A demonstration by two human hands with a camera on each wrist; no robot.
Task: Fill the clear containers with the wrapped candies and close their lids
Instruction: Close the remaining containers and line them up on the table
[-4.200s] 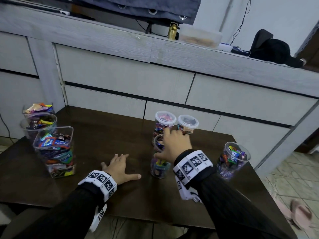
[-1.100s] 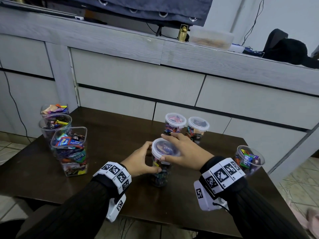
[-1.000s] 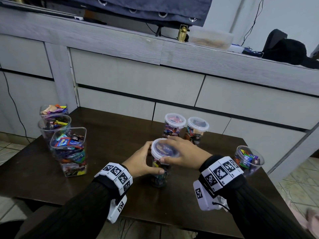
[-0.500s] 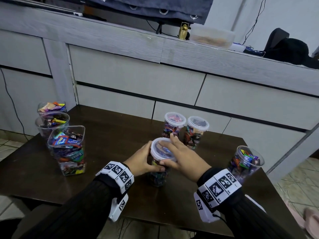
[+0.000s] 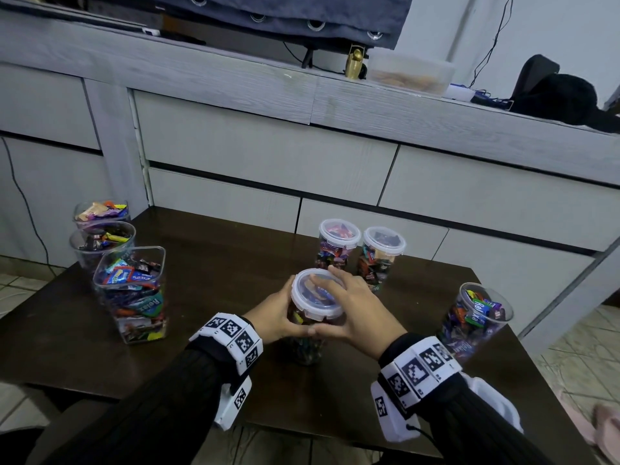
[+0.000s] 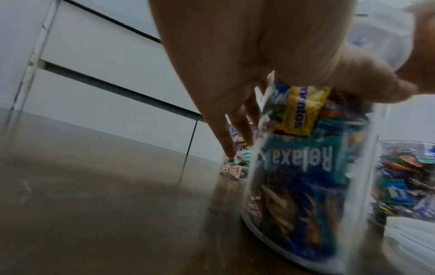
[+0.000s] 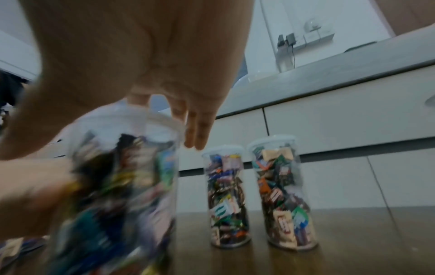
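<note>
Head view: both hands around clear cylindrical jar [image 5: 307,333], translucent lid [image 5: 317,293].

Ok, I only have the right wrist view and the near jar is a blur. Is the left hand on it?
Observer: Yes. The left hand has a grip round the jar, just under the lid.
Operator: Where does the right hand sit, seen from above?
Observer: The right hand covers the lid's right side, fingers across the top, thumb at the front below the rim.
Operator: Any containers without lids?
Observer: Four, all holding candies: a square container and two round containers along the table's left edge, and an open jar on the right.
</note>
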